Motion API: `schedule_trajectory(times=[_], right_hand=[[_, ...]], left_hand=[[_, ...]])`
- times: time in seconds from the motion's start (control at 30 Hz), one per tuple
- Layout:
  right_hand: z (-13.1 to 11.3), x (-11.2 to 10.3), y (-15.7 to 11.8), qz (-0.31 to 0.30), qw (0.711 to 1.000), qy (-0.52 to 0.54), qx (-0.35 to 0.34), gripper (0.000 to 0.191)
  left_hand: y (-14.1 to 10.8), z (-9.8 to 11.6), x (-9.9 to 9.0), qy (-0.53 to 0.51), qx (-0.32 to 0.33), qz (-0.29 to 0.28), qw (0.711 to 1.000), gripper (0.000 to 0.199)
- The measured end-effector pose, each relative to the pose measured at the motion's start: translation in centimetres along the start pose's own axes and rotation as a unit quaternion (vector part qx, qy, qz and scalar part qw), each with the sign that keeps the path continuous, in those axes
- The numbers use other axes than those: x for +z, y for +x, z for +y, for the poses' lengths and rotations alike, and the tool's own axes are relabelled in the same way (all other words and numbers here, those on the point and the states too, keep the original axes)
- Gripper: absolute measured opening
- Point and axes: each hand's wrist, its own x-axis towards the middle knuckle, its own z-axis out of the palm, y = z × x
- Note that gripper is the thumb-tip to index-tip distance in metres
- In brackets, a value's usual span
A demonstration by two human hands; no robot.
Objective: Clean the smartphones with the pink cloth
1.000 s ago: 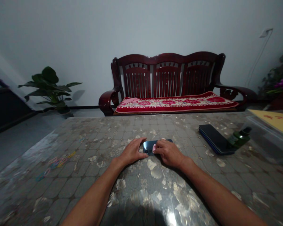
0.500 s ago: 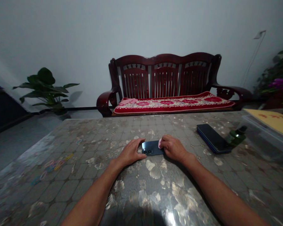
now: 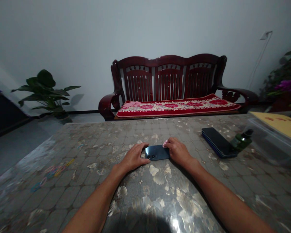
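Note:
A dark blue smartphone (image 3: 158, 152) lies with its camera side up on the patterned table (image 3: 140, 191). My left hand (image 3: 135, 154) grips the phone's left end, thumb at the near edge and fingers at the far edge. Over the phone's right end, my right hand (image 3: 177, 150) has its fingers closed on a small pink cloth (image 3: 165, 143). Only a bit of that cloth shows past the fingertips, at the phone's far edge; the rest is hidden in the hand.
To the right lie stacked dark phones (image 3: 218, 142), beside a green spray bottle (image 3: 242, 140) and a clear plastic box (image 3: 274, 139) with a yellow sheet on top. Several coloured rubber bands (image 3: 59, 170) are scattered at left. A wooden bench (image 3: 169, 81) stands beyond the table.
My right hand has slid slightly toward the far edge of the phone with the pink cloth. My left hand keeps its hold on the phone's left end.

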Motion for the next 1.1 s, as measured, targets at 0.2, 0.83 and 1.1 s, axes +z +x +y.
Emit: schedule_trajectory(times=[0.2, 0.83, 1.1], right_hand=[[-1.1, 0.0, 0.5, -0.013, 0.999, -0.022, 0.033, 0.032], [2.2, -1.2, 0.6, -0.04, 0.988, 0.025, 0.15, 0.043], [3.0, -1.5, 0.8, -0.053, 0.985, 0.048, 0.155, 0.041]], left_hand=[[0.0, -0.1, 0.1, -0.005, 0.01, 0.003, 1.0, 0.064], [-0.4, 0.7, -0.4, 0.033, 0.021, 0.003, 0.999, 0.053], [-0.6, 1.3, -0.5, 0.103, 0.024, 0.011, 0.994, 0.05]])
